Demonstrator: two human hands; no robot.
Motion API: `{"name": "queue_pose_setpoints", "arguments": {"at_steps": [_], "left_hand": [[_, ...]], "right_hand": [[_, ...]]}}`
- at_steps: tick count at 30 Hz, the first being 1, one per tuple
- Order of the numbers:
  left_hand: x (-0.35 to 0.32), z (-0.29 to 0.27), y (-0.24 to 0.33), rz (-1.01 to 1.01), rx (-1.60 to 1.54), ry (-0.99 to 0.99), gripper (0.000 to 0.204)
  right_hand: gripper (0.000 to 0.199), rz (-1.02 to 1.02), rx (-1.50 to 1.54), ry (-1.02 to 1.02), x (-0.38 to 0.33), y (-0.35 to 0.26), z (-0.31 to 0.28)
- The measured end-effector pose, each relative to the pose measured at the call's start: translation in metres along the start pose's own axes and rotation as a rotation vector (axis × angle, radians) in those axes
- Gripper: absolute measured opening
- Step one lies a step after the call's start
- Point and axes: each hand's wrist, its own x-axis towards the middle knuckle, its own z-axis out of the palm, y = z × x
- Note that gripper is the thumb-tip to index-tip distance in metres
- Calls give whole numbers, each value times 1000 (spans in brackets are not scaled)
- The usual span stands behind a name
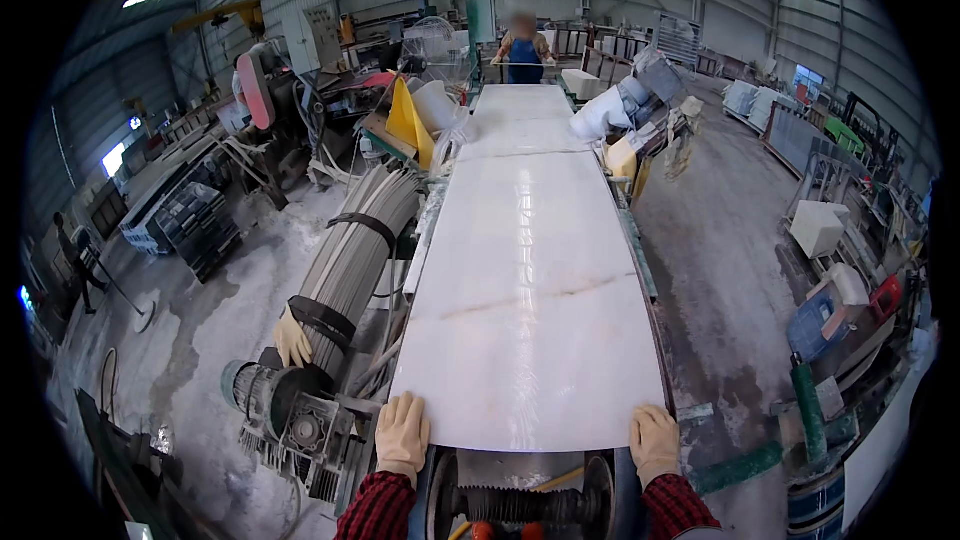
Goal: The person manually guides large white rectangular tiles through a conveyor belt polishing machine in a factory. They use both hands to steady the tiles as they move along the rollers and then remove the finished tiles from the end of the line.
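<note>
Marble slab [530,280], white with faint brown veins, polished and glossy, lying flat along a long machine bed, its near edge sitting just above a black ribbed roller [520,505] at the bottom of the view; left hand [402,435], in a cream work glove with a red plaid sleeve behind it, is resting on the near left corner, fingers laid together and flat over the edge, gripping nothing else; right hand [655,440], gloved alike, is pressing on the near right corner, fingers curled narrowly over the rim. Step in hand, by judgement: the slab is being steadied or guided at its near end on the line; the next move is likely calling for even pressure from both palms so the sheet is travelling straight and not skewing on the roller. To the left, a bundle of grey rods [355,260] bound with black straps is leaning beside the bed, a spare glove [292,340] hanging on it, a motor housing [285,410] below. Beyond, a second slab [520,105] is continuing the line. At the far end another person [524,48] in a blue apron is standing at the bed
</note>
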Motion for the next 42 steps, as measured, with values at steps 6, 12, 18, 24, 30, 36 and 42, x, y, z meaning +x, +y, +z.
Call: {"name": "queue_pose_setpoints", "arguments": {"at_steps": [6, 12, 18, 24, 30, 36, 42], "left_hand": [[-5, 6, -5, -10, 44, -52, 40], [-15, 11, -7, -42, 149, -101, 47], [-20, 14, -11, -64, 124, -113, 52], [-22, 15, -12, -42, 119, -87, 50], [-20, 12, -12, -37, 110, -105, 48], [-22, 9, -10, -20, 114, -98, 48], [-23, 8, -10, -11, 102, -92, 48]], "right_hand": [[29, -64, -67, 7, 2, 0, -3], [36, -120, -80, 30, -2, 5, 2], [36, -125, -90, 39, -5, 3, -1], [36, -136, -95, 64, -4, -3, -5], [34, -140, -82, 87, -6, -4, -7], [36, -127, -88, 73, -11, -3, -5], [39, -121, -101, 76, -14, -1, -4]]}}
